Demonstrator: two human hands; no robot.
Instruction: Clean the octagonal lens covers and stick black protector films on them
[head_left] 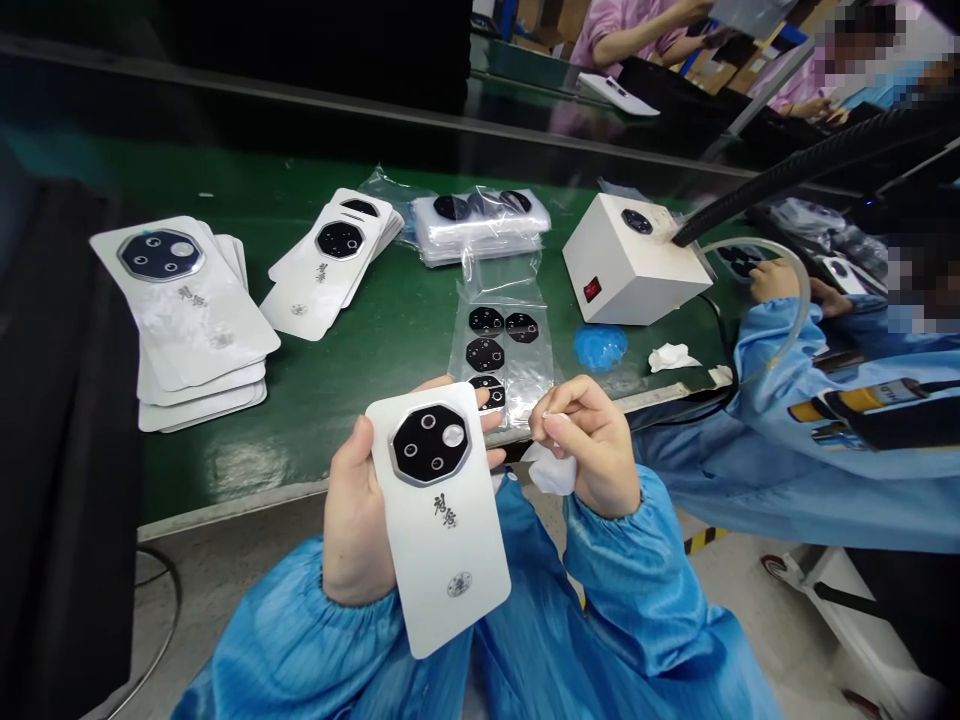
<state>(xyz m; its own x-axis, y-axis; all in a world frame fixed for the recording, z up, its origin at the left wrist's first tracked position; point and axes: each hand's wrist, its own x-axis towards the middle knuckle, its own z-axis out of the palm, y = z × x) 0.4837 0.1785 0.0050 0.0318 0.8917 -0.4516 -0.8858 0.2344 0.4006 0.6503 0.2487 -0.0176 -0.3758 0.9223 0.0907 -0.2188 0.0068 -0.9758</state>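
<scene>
My left hand (pixel 358 525) holds a white phone back cover (pixel 442 530) from behind, thumb on its left edge and fingertips showing past the right edge. The cover carries a black octagonal camera lens plate (pixel 430 446) in a silver frame, dark lettering and a round emblem. To its right, my right hand (pixel 589 435) is closed in a pinch on a crumpled white wipe (pixel 553 470), which hangs below the fingers. Just beyond both hands lies a clear plastic sheet (pixel 525 375) with several black lens plates (pixel 485 355) on it.
Stacked white covers (pixel 202 330) stand at the left, with a second stack (pixel 300 295) beside them. Behind the sheet is a bagged pile of plates (pixel 480 225). A white box (pixel 637 265) with a red switch, blue putty-like lump (pixel 600 347) and crumpled tissue (pixel 671 357) sit right. A co-worker's hand (pixel 776 280) is farther right.
</scene>
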